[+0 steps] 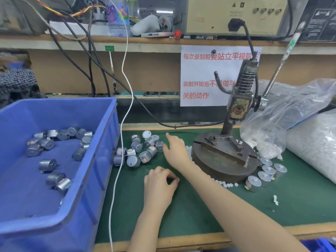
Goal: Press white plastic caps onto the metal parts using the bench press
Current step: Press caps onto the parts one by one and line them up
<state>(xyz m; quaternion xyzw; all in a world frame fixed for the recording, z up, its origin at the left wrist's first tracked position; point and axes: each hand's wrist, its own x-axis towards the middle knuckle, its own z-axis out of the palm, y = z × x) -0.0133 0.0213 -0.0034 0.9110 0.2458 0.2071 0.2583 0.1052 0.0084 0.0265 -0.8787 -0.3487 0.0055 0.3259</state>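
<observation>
Metal parts (136,146), shiny cylinders, lie beside the spread-fingered right hand (175,149); left hand (160,185) curled, grip unclear.

Front tabletop (300,206) is left open; it is bounded by blue bin (54,113) and press base (223,166), and crossed by white cable (113,197).

2 bare forearms; bare left hand (160,184) and right hand (175,149) (nails showing on fingers (168,136))

We see shiny, smooth silver metal parts (143,150) on the matt green cover of the counter (300,206). The bench press (223,157) is dark, worn, rough metal. The bin (54,113) is smooth blue plastic; the bag (294,106) is clear, glossy, wrinkled plastic.
</observation>
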